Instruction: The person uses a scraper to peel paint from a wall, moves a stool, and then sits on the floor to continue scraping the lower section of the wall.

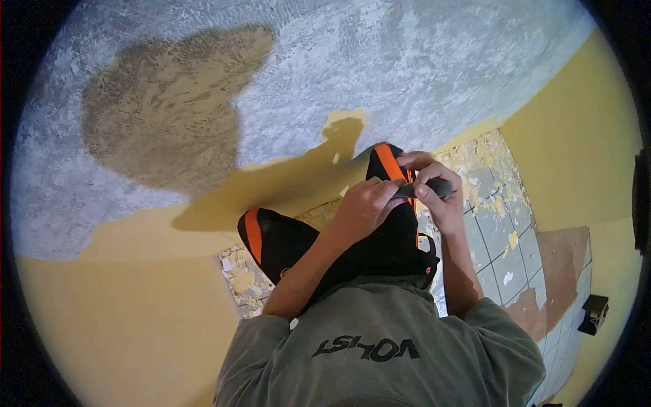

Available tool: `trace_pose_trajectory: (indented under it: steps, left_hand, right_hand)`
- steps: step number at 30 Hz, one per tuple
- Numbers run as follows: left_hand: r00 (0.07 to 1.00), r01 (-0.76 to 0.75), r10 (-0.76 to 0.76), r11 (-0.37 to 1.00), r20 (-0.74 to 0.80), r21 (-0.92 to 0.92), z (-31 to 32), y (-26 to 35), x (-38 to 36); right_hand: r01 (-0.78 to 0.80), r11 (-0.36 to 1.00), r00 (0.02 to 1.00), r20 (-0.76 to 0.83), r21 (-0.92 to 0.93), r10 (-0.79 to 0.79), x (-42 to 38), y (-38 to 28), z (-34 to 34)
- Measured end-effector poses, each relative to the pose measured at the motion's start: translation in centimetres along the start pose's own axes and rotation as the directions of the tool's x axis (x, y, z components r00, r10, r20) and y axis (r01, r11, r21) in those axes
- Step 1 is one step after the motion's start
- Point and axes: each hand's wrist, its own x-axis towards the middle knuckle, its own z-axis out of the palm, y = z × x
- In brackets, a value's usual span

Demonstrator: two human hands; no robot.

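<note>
A small dark tool [439, 188], perhaps a scraper, lies between my two hands above my right knee. My right hand [436, 190] is wrapped round its rounded dark end, with the thumb on top. At the narrower left end, my left hand [366, 205] has its fingers closed on the tool. What the tool's tip looks like is hidden by the left fingers. Under the hands are my legs in black trousers [380, 244] with orange knee strips.
Ahead stands a wall [325, 61] with rough grey-white plaster, partly yellow paint [156, 292]. Yellow flakes cover the tiled floor [485, 210] at the right. A brown sheet [559, 271] and a dark box-like object [594, 315] are farther right.
</note>
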Motion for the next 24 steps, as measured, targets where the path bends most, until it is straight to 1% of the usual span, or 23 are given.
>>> trace_pose_trajectory:
  steps: [1,2,3,4,5,6,7,8,9,11,12,13,14,15,17,18,20,21,24]
  left_hand:
    - [0.997,0.048,-0.052,0.997,-0.057,-0.055,0.1,0.3,0.1]
    - [0.988,0.091,-0.104,0.989,-0.117,-0.113,0.3,0.4,0.2]
    - [0.985,0.093,-0.108,0.990,-0.138,-0.108,0.4,0.3,0.0]
    - [0.975,0.181,-0.195,0.976,-0.109,-0.124,0.5,-0.3,-0.3]
    - [0.957,0.267,-0.279,0.954,-0.076,-0.137,0.3,-0.7,-0.6]
    - [0.957,0.263,-0.276,0.956,-0.095,-0.128,0.0,-1.0,-0.5]
    - [0.947,0.311,-0.318,0.942,-0.038,-0.124,-0.2,-1.2,-0.6]
    - [0.932,0.361,-0.361,0.925,0.020,-0.117,-0.4,-1.2,-0.7]
    - [0.935,0.353,-0.355,0.930,-0.002,-0.107,-0.1,-1.5,-0.8]
    - [0.946,0.322,-0.325,0.939,-0.005,-0.118,0.7,-2.1,-1.3]
    - [0.946,0.320,-0.324,0.941,-0.025,-0.108,0.6,-1.9,-1.4]
    - [0.930,0.367,-0.361,0.923,0.072,-0.118,0.5,-1.8,-1.5]
    - [0.904,0.415,-0.393,0.901,0.170,-0.127,0.5,-1.6,-1.5]
    - [0.906,0.415,-0.395,0.901,0.154,-0.127,0.5,-1.6,-1.6]
    - [0.880,0.444,-0.397,0.883,0.261,-0.153,0.7,-1.4,-1.7]
    - [0.883,0.441,-0.397,0.884,0.250,-0.152,0.7,-1.3,-1.7]
    - [0.931,0.363,-0.343,0.899,0.123,-0.243,0.9,-1.1,-1.9]
    - [0.931,0.363,-0.343,0.900,0.120,-0.242,0.9,-1.2,-1.9]
    - [0.914,0.403,-0.365,0.869,0.176,-0.287,0.9,-1.2,-2.3]
  right_hand:
    - [0.004,1.000,1.000,0.013,0.001,-0.004,0.4,0.8,0.5]
    - [-0.116,0.944,0.993,0.047,0.310,0.107,0.7,2.0,0.9]
    - [-0.235,0.781,0.972,0.117,0.578,0.206,1.3,2.8,1.3]
    - [-0.202,0.751,0.979,0.116,0.628,0.167,2.2,3.1,2.0]
    - [-0.204,0.751,0.979,0.132,0.628,0.155,2.6,3.5,2.2]
    - [-0.248,0.698,0.968,0.160,0.671,0.191,2.8,3.9,2.3]
    - [-0.294,0.640,0.955,0.190,0.710,0.228,3.0,4.1,2.6]
    - [-0.286,0.705,0.956,0.147,0.649,0.252,3.1,4.0,2.8]
    - [-0.280,0.707,0.959,0.162,0.649,0.231,3.1,4.2,2.9]
    - [-0.369,0.685,0.911,0.099,0.628,0.401,2.6,4.9,2.8]
    - [-0.342,0.695,0.917,0.065,0.633,0.393,2.4,4.6,3.0]
    - [-0.342,0.696,0.922,0.081,0.631,0.379,2.1,4.6,2.9]
    - [-0.366,0.674,0.897,0.049,0.642,0.440,1.6,4.9,2.7]
    - [-0.389,0.650,0.865,0.016,0.652,0.502,1.1,5.2,2.5]
    - [-0.396,0.668,0.866,0.014,0.630,0.500,0.5,5.3,2.0]
    - [-0.408,0.670,0.857,0.007,0.621,0.515,0.4,5.1,1.8]
    - [-0.409,0.685,0.853,-0.015,0.603,0.522,0.3,5.2,1.3]
    - [-0.409,0.686,0.854,-0.012,0.602,0.520,0.4,5.2,1.1]
    - [-0.383,0.694,0.856,-0.049,0.610,0.515,0.3,4.7,1.0]
